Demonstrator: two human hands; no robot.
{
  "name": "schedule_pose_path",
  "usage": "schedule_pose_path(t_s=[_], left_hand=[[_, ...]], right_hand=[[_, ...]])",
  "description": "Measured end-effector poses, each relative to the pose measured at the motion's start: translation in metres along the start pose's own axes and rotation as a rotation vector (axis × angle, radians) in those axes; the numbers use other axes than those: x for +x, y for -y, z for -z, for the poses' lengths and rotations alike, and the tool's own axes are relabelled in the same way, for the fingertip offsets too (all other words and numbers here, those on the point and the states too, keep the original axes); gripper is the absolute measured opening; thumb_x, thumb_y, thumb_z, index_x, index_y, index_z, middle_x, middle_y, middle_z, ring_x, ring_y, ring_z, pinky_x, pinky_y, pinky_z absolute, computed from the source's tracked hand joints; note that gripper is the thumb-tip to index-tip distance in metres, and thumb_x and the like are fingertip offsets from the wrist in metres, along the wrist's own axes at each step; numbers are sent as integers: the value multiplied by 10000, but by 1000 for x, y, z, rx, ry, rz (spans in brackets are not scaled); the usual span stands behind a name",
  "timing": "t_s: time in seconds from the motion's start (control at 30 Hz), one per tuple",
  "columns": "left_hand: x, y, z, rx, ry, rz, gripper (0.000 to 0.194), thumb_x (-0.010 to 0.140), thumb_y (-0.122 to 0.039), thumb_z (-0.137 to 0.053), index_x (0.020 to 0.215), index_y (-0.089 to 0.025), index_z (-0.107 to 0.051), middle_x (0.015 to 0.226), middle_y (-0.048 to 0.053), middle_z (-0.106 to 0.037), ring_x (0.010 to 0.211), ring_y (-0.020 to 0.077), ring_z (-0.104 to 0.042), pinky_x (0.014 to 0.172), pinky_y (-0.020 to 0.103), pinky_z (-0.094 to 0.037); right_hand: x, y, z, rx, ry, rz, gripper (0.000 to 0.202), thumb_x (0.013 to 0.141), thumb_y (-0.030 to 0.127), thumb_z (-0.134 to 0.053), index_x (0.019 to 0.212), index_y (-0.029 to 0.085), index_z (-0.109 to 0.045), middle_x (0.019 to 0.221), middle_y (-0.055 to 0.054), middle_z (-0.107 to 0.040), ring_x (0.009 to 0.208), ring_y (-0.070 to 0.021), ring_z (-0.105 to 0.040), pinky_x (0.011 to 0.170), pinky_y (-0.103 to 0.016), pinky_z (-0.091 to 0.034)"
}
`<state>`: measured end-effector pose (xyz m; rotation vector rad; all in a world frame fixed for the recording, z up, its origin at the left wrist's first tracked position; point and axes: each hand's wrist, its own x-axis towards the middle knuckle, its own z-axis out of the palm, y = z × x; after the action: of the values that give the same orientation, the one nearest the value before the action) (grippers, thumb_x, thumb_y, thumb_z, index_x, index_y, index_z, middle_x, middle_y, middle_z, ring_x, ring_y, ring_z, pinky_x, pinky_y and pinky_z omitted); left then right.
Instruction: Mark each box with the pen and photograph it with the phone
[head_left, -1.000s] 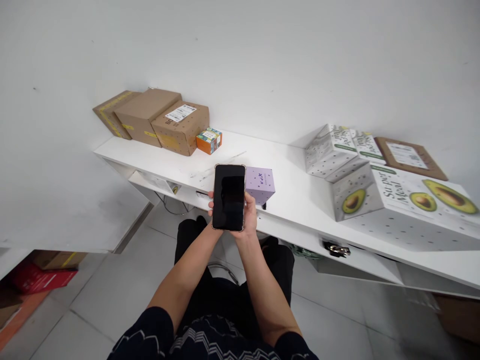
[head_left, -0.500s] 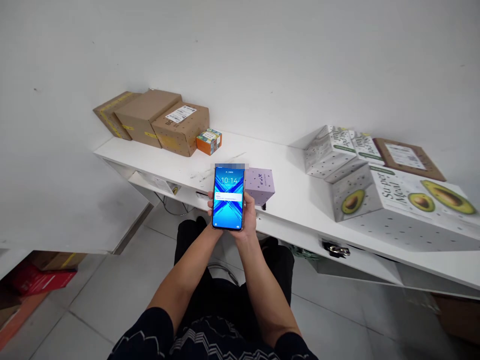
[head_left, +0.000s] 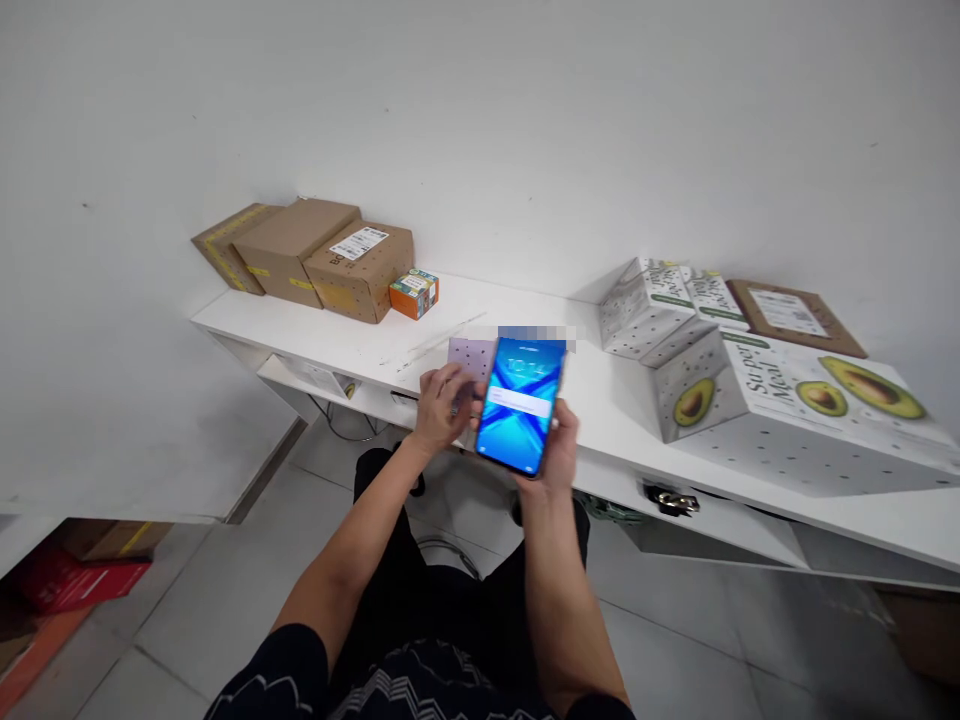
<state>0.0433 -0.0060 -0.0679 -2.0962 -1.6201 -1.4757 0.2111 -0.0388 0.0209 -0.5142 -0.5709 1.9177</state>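
Observation:
A smartphone [head_left: 519, 425] with a lit blue lock screen is gripped in my right hand [head_left: 561, 440], tilted a little to the right. My left hand [head_left: 442, 402] is beside the phone's left edge with bent, parted fingers and holds nothing that I can see. It overlaps the front of a small purple dotted box [head_left: 469, 354] on the white shelf; whether the fingers touch the box or the phone's edge, I cannot tell. The phone hides the right part of that box.
On the white shelf [head_left: 367, 352], brown cartons [head_left: 296, 245] stand at the left with a small orange box [head_left: 415, 293]. White avocado-print boxes [head_left: 772, 400] and a brown labelled carton [head_left: 795, 312] are at the right. A shiny metal object [head_left: 673, 500] lies in the compartment below.
The phone has shifted right and tilted, carried by my right hand. My left hand has come away from the phone and now lies over the purple box's front.

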Motion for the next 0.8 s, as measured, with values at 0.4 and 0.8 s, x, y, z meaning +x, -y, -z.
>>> schedule_pose_path(t_s=[0.4,0.8], left_hand=[[50,62,17,-565,691,356,1431,596,-596,-863,1597,-297,115,1690,175,12,1549,415,-82,1221,623,-162],[53,46,10,-613,541,486,1194,518,-439,-916,1498,-188,-280,1480,220,-448,1381,396,-434,1106,584,-411]], right_hand=[[13,89,143,-1923,-859,332,613,878,420,-567,1433,159,-559,1140,-205,-641,1056,-348,-577,905,-483,-446],[44,86,162,-2312,-775,182,593,935,444,-498,1470,188,-510,1245,-241,-603,1080,-387,-583,897,-496,-426]])
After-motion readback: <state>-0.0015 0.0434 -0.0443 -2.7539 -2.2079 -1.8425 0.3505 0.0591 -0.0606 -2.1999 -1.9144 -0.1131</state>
